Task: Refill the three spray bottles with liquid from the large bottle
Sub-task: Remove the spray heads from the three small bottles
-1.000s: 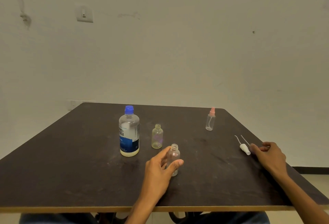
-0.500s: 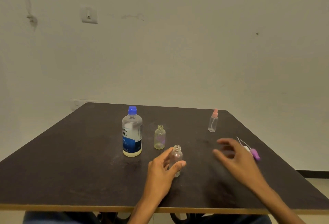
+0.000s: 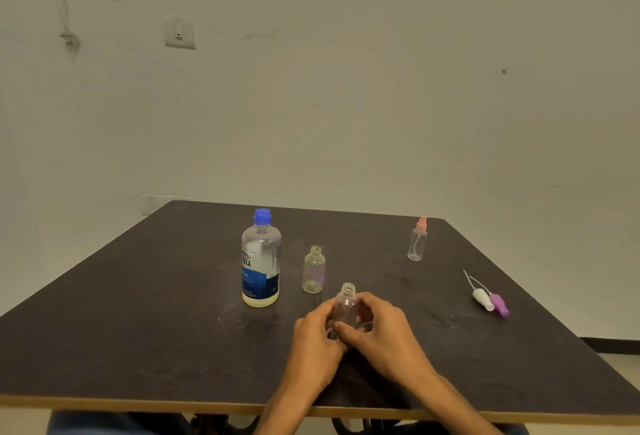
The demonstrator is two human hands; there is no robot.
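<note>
Open clear bottle [image 3: 347,306], lower centre, gripped by both hands, left [image 3: 313,341], right [image 3: 384,334], likely steadied for filling. Large bottle [image 3: 260,261] capped, left of centre.

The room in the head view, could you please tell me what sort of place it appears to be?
Probably a plain indoor room, home or office. A bare pale wall carries a switch plate and loose wiring, and a dark laminate table stands against it.
</note>
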